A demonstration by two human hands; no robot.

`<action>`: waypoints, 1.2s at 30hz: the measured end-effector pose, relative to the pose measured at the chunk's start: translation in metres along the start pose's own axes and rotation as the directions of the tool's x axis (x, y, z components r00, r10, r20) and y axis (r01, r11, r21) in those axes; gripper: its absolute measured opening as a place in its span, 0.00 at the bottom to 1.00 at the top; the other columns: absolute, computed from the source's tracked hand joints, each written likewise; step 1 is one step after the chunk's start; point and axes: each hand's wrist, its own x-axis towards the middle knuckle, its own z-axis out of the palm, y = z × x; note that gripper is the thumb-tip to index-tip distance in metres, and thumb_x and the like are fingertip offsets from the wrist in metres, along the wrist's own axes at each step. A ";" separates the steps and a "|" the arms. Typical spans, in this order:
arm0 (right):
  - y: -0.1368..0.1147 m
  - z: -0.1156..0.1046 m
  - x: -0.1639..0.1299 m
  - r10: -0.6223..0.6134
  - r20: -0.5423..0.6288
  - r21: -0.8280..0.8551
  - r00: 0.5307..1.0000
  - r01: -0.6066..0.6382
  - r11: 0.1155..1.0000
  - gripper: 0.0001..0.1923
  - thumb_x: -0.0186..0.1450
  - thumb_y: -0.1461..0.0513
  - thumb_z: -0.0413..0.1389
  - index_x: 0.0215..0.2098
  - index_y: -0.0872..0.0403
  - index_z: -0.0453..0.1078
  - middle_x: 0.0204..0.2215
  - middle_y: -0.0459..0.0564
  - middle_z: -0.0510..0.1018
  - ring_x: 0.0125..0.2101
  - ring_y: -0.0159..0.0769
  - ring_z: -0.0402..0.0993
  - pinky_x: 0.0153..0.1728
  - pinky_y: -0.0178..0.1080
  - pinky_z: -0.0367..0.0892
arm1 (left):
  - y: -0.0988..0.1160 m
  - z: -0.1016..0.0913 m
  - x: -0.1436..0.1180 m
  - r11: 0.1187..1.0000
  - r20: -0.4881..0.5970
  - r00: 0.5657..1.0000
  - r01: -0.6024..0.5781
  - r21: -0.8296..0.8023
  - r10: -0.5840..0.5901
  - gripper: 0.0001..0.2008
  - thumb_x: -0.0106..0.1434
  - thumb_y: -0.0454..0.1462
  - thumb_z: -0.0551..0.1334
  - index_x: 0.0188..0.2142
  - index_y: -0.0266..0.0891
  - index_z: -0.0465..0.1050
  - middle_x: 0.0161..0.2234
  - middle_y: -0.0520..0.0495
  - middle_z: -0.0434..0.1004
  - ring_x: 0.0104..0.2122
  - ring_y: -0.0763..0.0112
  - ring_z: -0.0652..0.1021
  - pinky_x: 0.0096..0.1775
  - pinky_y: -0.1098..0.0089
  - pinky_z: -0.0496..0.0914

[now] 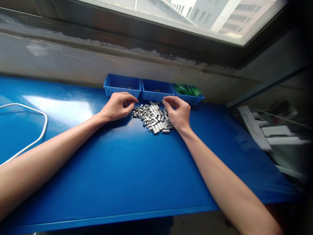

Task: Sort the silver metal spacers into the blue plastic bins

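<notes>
A heap of small silvery metal parts lies on the blue table (137, 176). Longer metal spacers (158, 126) make up its right side, and short nut-like pieces (144, 112) its left. My left hand (120, 106) is at the heap's left edge, thumb and forefinger pinched together; whatever they hold is too small to make out. At the right edge, my right hand (179, 112) pinches a tiny light-coloured metal piece at its fingertips, partly hidden by the fingers. The palm side of this hand covers some of the spacers.
Behind the heap stand a left blue bin (122, 92) and a middle blue bin (155, 95), each with a few small bits inside. A right blue bin (193, 99) holds green packets (187, 90). A white cable (45, 122) curves across the table's left. Wall and window rise behind.
</notes>
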 end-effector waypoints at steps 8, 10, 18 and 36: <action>-0.006 0.005 0.003 0.008 -0.005 0.248 1.000 -0.006 0.969 0.08 0.62 0.55 0.70 0.36 0.49 0.82 0.39 0.49 0.88 0.44 0.45 0.86 0.49 0.47 0.83 | 0.002 -0.003 -0.001 0.999 0.029 1.000 0.008 0.034 -0.009 0.14 0.62 0.36 0.62 0.42 0.36 0.86 0.40 0.44 0.86 0.35 0.66 0.82 0.40 0.68 0.76; -0.007 0.006 0.010 0.028 -0.014 0.246 1.000 -0.023 0.969 0.09 0.63 0.55 0.70 0.36 0.50 0.81 0.39 0.50 0.88 0.43 0.46 0.87 0.50 0.48 0.83 | 0.001 -0.003 -0.001 0.999 0.070 0.998 -0.004 0.047 0.001 0.16 0.63 0.38 0.62 0.46 0.37 0.86 0.45 0.42 0.87 0.42 0.61 0.84 0.48 0.64 0.77; -0.009 0.008 0.051 0.049 -0.011 0.113 0.999 -0.047 0.992 0.12 0.65 0.59 0.64 0.46 0.52 0.81 0.50 0.55 0.86 0.50 0.49 0.85 0.57 0.53 0.80 | -0.004 -0.001 0.001 0.995 0.226 0.971 -0.093 0.033 0.083 0.19 0.67 0.38 0.59 0.52 0.40 0.85 0.54 0.41 0.85 0.55 0.55 0.81 0.61 0.56 0.74; 0.001 0.005 0.004 0.095 0.009 -0.015 0.995 -0.095 0.995 0.10 0.68 0.57 0.58 0.43 0.50 0.80 0.42 0.53 0.88 0.47 0.48 0.85 0.48 0.49 0.80 | 0.004 -0.006 -0.005 0.995 0.104 0.995 0.003 -0.095 0.007 0.09 0.64 0.37 0.66 0.39 0.36 0.85 0.35 0.44 0.85 0.31 0.69 0.82 0.36 0.70 0.76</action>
